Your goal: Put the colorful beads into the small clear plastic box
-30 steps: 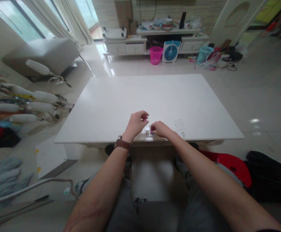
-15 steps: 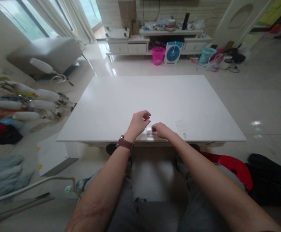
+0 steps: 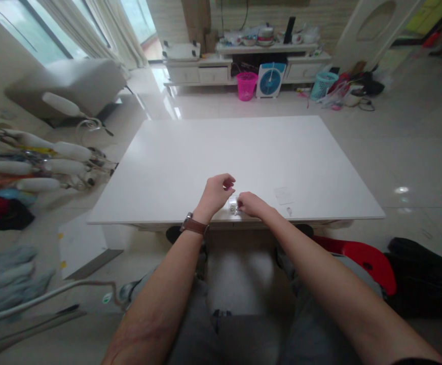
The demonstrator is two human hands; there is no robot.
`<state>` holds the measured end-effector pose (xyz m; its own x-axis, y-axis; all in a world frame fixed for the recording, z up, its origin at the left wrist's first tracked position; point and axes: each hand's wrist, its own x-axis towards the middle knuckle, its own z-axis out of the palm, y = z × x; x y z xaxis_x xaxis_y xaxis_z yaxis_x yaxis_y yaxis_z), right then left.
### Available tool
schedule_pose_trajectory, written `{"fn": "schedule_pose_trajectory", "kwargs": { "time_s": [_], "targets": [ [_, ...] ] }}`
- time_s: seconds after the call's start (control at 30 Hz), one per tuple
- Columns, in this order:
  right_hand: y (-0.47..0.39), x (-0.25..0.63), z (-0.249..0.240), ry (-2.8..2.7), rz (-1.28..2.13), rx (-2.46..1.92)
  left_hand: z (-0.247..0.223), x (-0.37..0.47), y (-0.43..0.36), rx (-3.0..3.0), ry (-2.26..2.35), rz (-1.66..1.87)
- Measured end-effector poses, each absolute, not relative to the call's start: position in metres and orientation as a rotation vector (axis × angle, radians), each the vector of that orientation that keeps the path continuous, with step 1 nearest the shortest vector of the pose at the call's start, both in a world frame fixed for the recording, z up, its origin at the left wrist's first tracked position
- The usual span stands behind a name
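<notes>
Near the front edge of the white table (image 3: pixel 190 147) lies a small clear plastic packet (image 3: pixel 233 206) with something small and shiny in it. My right hand (image 3: pixel 254 205) is closed, its fingertips pinching the packet's right side. Just beyond the packet, to its left, my left hand (image 3: pixel 217 191) hovers with fingers curled and a gap between them and the thumb; I see nothing in it. A brown-strapped watch (image 3: pixel 194 224) is on the left wrist. To the right lie a clear flat plastic piece (image 3: pixel 284 195) and a small shiny item (image 3: pixel 289 211), too small to name.
A red stool (image 3: pixel 369 258) stands by my right leg. Beyond the table are a pink basket (image 3: pixel 246 87), a blue fan (image 3: pixel 270 81) and a low white cabinet (image 3: pixel 185 74). White-padded metal equipment (image 3: pixel 67 165) stands to the left.
The view has shifted slightly. Both hands keep nearly the same pose around the packet; no thing has clearly been picked up or let go.
</notes>
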<state>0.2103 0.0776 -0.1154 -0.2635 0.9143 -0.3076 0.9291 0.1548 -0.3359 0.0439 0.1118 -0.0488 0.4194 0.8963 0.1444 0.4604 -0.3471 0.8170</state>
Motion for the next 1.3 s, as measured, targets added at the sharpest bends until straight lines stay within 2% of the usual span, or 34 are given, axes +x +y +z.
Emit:
{"fn": "schedule_pose_trajectory", "kwargs": {
  "time_s": [0.33, 0.47, 0.57, 0.63, 0.77, 0.9, 1.13, 1.23, 1.3],
  "targets": [
    [0.079, 0.211, -0.109, 2.34, -0.738, 1.939, -0.048, 0.043, 0.112, 1.96, 1.147, 0.793],
    [0.078, 0.213, -0.094, 2.298, -0.72, 1.964, -0.048, 0.042, 0.112, 1.956, 1.144, 0.789],
    [0.081, 0.218, -0.075, 2.345, -0.751, 2.155, -0.047, 0.042, 0.112, 1.939, 1.14, 0.781],
    [0.082, 0.219, -0.063, 2.385, -1.046, 2.335, -0.046, 0.044, 0.112, 1.908, 1.12, 0.78],
    [0.082, 0.22, -0.053, 2.258, -2.024, 2.427, -0.047, 0.049, 0.111, 1.841, 1.027, 0.8],
    [0.08, 0.222, -0.059, 2.167, -2.384, 2.388, -0.053, 0.054, 0.11, 1.841, 0.96, 0.881],
    [0.082, 0.23, -0.068, 2.208, -2.35, 2.415, -0.06, 0.06, 0.108, 1.973, 0.935, 0.947],
    [0.083, 0.232, -0.069, 2.268, -2.21, 2.437, -0.061, 0.063, 0.106, 1.973, 0.912, 0.947],
    [0.083, 0.234, -0.068, 2.32, -1.993, 2.491, -0.062, 0.062, 0.106, 1.984, 0.923, 0.935]
  ]
}}
